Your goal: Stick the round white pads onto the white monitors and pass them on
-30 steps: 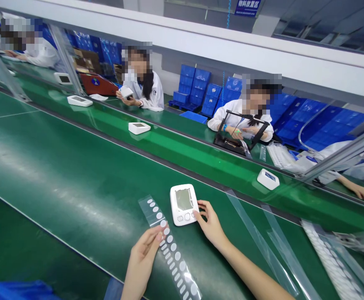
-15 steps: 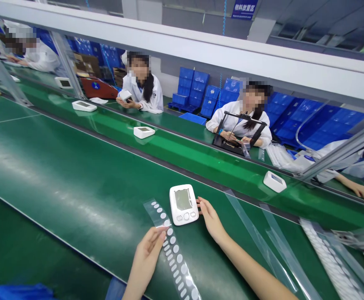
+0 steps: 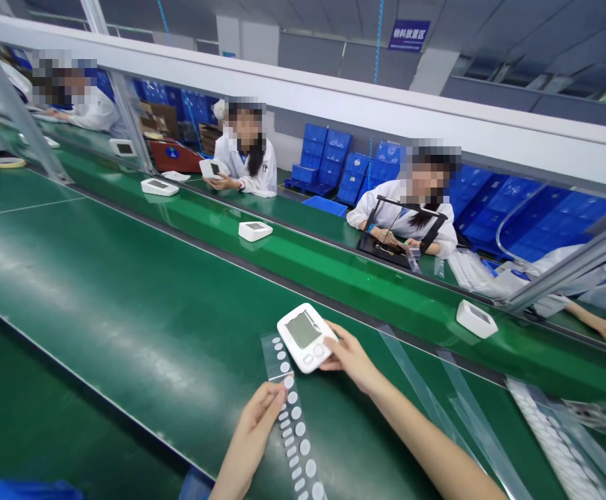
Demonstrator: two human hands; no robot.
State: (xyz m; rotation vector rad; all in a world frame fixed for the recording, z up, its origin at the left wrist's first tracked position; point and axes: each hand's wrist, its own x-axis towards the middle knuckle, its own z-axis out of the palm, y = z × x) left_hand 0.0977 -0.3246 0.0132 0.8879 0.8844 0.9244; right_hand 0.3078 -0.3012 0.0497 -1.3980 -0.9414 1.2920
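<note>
My right hand (image 3: 349, 357) grips the lower right side of a white blood pressure monitor (image 3: 305, 337), thumb on its front near the buttons. The monitor is tilted, its grey screen facing up toward me. Between the thumb and fingers of my left hand (image 3: 261, 420) is a clear strip of white stickers (image 3: 296, 423), round ones along one side and smaller oblong ones along the other. The strip's far end lies just left of the monitor, and its near end runs out of the bottom of the view.
Beyond the green bench (image 3: 141, 333) runs a green conveyor belt (image 3: 313, 257) with several white monitors, one at the right (image 3: 477, 319). Clear film strips (image 3: 422, 389) and a stack of sticker sheets (image 3: 547, 430) lie to my right. Co-workers sit across the belt, under a white beam (image 3: 303, 104).
My right hand has closed on the monitor and turned it, tilting it up. My left hand keeps hold of the sticker strip. The view has shifted slightly.
</note>
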